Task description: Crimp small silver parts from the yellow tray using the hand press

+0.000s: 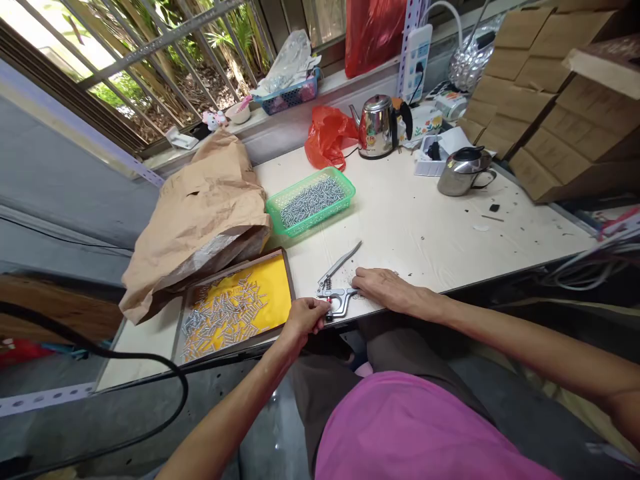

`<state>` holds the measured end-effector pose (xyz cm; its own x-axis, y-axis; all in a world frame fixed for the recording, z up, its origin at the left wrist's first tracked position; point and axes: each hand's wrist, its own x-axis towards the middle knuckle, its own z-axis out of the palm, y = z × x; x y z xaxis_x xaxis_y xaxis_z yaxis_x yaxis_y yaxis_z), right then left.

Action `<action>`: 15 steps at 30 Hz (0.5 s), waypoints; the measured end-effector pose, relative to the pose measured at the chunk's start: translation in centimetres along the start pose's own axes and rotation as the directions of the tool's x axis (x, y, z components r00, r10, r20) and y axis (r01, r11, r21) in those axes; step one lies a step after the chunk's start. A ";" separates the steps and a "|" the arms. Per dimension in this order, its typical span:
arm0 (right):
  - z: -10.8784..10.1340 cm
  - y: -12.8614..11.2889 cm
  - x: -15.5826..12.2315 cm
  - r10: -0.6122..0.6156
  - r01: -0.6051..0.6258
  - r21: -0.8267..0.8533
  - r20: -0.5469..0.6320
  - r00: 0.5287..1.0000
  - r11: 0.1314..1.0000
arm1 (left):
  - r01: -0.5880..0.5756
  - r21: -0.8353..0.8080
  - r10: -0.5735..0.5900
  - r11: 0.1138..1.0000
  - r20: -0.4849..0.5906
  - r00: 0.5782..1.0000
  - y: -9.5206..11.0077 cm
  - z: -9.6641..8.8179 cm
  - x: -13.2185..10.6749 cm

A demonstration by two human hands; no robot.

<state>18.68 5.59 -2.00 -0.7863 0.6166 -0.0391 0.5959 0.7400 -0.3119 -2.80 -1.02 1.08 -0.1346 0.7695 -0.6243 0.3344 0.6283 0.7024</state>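
Note:
A pair of silver hand pliers with a spring and a curved C-shaped jaw lies at the table's front edge. One long handle points away from me, apart from the other. My left hand is closed in a pinch at the jaw, beside its red and black fittings. Whether a small part is also between those fingertips is hidden. My right hand rests on the table, fingers bent round the end of the other handle. Left of the pliers, a brown-rimmed tray with a yellow lining holds many small metal pins.
Behind the tray stands a green basket full of small metal pieces. A crumpled brown paper sack leans at the left. Farther back are a red plastic bag, an electric kettle, a metal pot and stacked cardboard boxes.

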 end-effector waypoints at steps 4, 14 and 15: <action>0.3 0.0 -0.3 -0.024 0.025 0.010 -0.056 0.998 1.000 | 0.101 -0.093 -0.094 0.991 0.071 0.993 0.3 -0.1 0.0; 0.1 0.1 -0.3 -0.026 0.029 0.041 -0.067 0.997 0.999 | 0.158 -0.083 -0.151 0.984 0.090 0.985 0.3 -0.2 0.2; 0.1 0.1 -0.3 -0.032 0.034 0.042 -0.065 0.997 0.999 | 0.167 -0.078 -0.159 0.983 0.095 0.983 0.4 -0.2 0.3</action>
<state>18.92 5.44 -2.11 -0.7924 0.6091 0.0323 0.5612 0.7488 -0.3526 -2.90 -0.57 1.26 -0.0970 0.6451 -0.7579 0.2337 0.7549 0.6127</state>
